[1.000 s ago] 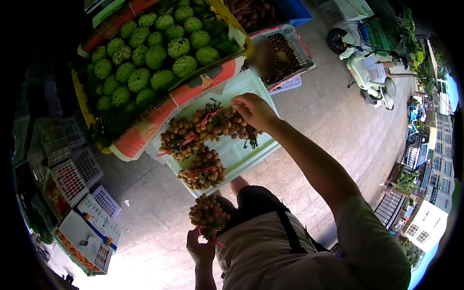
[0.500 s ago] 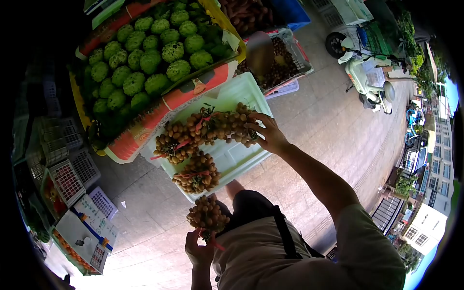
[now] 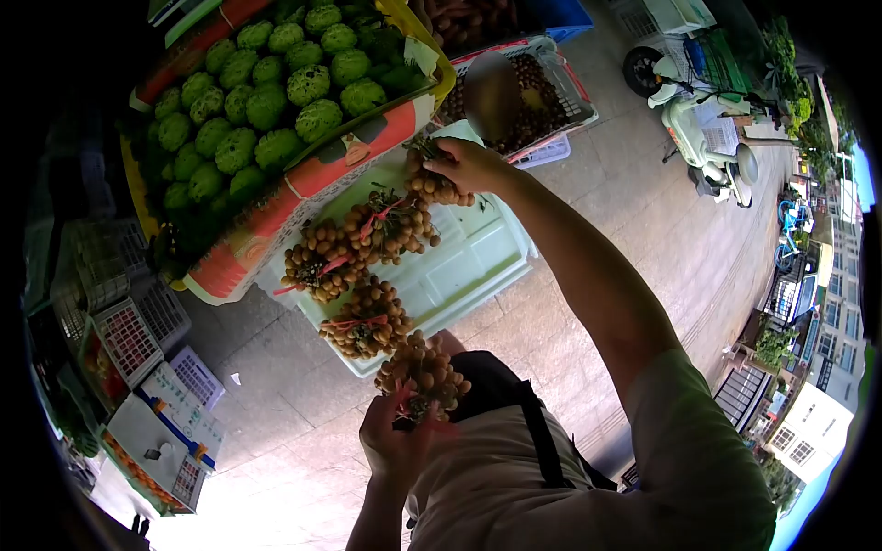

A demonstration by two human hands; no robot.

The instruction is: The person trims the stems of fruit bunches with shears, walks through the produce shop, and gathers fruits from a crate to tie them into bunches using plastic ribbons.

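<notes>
The fingers of the right hand (image 3: 470, 165) are seen, in the head view, pinched on a fruit bunch (image 3: 443, 188) at twelve o'clock of the pale tray (image 3: 473, 262). At six o'clock, a second bunch (image 3: 427, 367) is gripped near its pink tie (image 3: 401, 401) by the left hand's (image 3: 397, 445) closed fingers. Three more bunches (image 3: 322, 262) are laid from seven to eleven.

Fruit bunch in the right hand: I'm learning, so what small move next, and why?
Perhaps draw that bunch toward the left hand: the right hand holds it at the far end of the tray; the left grips another bunch, well apart.
</notes>
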